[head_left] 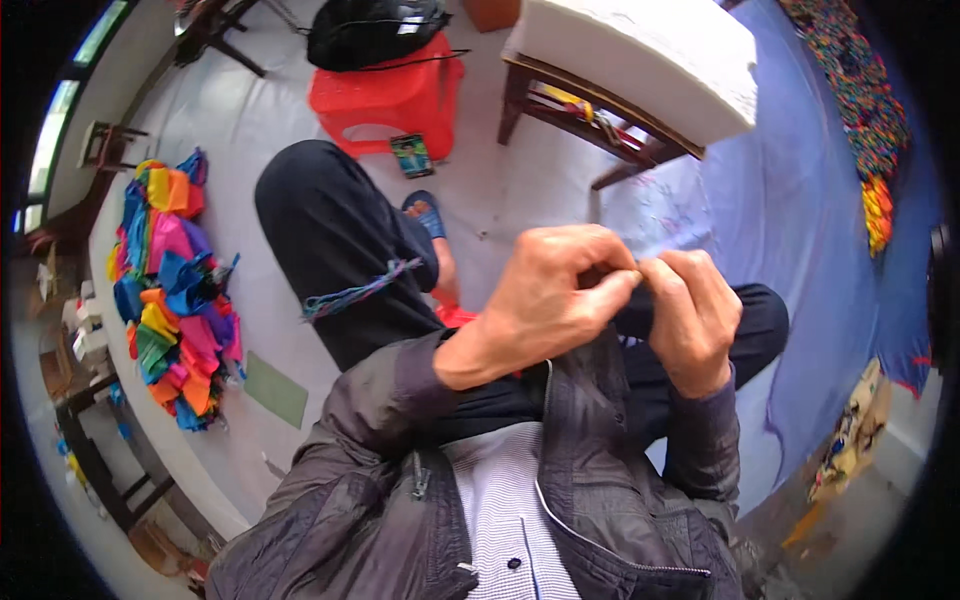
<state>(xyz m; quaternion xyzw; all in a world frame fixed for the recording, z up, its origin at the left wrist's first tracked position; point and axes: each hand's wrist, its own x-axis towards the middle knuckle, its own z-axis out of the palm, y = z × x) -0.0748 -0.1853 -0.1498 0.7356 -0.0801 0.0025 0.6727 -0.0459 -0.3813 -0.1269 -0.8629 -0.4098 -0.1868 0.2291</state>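
Note:
My left hand [552, 295] and my right hand [695, 318] meet in front of my lap, their fingertips almost touching. Each is closed in a pinch of thumb and forefinger. Whatever lies between the fingers is too small to make out. Across my left thigh, on the dark trousers [330, 225], rests a thin bundle of blue and purple threads [362, 290]; neither hand touches it.
Ahead stands a red plastic stool [430, 95] topped by a black bag [370, 35], a small dark packet [411, 155] against it. A wooden frame carries a white slab [630, 65]. Colourful cloth pieces [180, 290] lie left near a green sheet [275, 390]; multicoloured material [860, 100] hangs right.

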